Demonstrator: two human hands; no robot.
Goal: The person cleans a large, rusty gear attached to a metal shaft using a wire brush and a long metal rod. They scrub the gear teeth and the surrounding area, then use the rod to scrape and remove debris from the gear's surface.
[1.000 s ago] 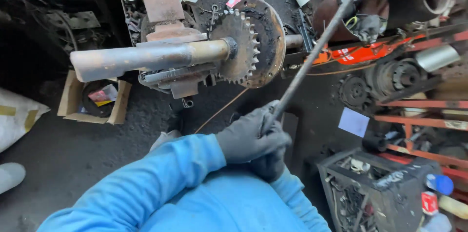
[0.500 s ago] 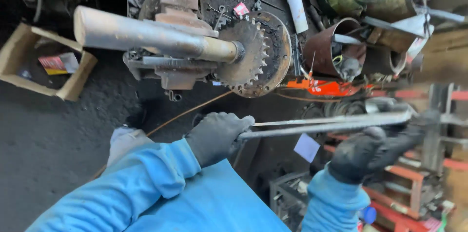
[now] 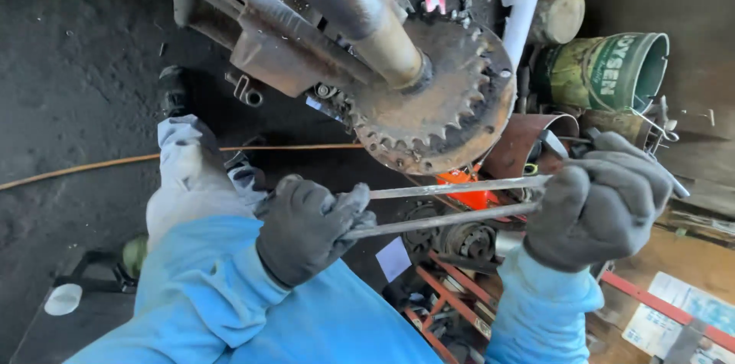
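both gloved hands, left hand [image 3: 306, 230] and right hand [image 3: 601, 203], clench two thin steel rods [image 3: 452, 203] at mid-frame, ends apart for a level hold below the rusty sprocket [image 3: 440, 104].

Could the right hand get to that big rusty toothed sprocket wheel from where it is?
Probably not at once: the right hand and left hand both grip two thin metal rods. The rusty toothed sprocket wheel sits close above, nothing between.

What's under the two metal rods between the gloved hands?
Below the metal rods, held by left hand and right hand, lie dark round machine parts, a white paper scrap and red bars. Blue sleeves hide the rest.
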